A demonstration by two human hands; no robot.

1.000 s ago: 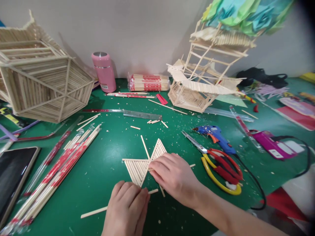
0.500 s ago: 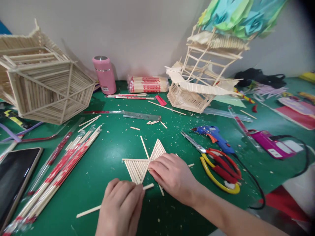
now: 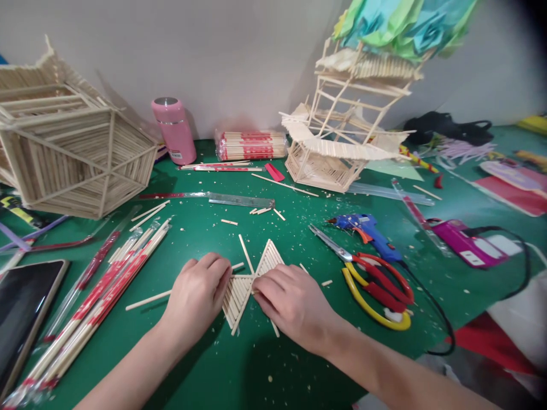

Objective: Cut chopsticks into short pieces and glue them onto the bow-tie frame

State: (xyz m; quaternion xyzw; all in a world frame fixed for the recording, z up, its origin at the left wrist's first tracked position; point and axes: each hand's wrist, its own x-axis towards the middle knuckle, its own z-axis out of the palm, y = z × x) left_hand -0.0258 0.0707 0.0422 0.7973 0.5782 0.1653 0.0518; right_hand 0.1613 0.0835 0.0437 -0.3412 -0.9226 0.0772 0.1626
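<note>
A flat star-shaped frame of thin wooden sticks (image 3: 237, 297) lies on the green table, with two of its wedges filled by rows of cut sticks. My right hand (image 3: 294, 302) is closed at its centre, covering the right-hand spokes; a small pale end shows at the fingertips. In my closed left hand (image 3: 200, 293) is a loose wooden stick (image 3: 147, 300), its long end sticking out to the left and its short end past the fingers. That hand is at the frame's left corner, partly hiding it; whether it touches is unclear.
Scissors (image 3: 380, 290) and a blue glue gun (image 3: 363, 230) with its cable lie to the right. Bagged sticks (image 3: 102, 296) and a phone (image 3: 29, 319) are at left. Behind stand a stick model (image 3: 106, 165), a pink bottle (image 3: 174, 134) and a tall stick house (image 3: 342, 142).
My left hand has moved up and away from me with the stick, from below the frame to its left corner. My right hand stays at the centre. The view has shifted slightly.
</note>
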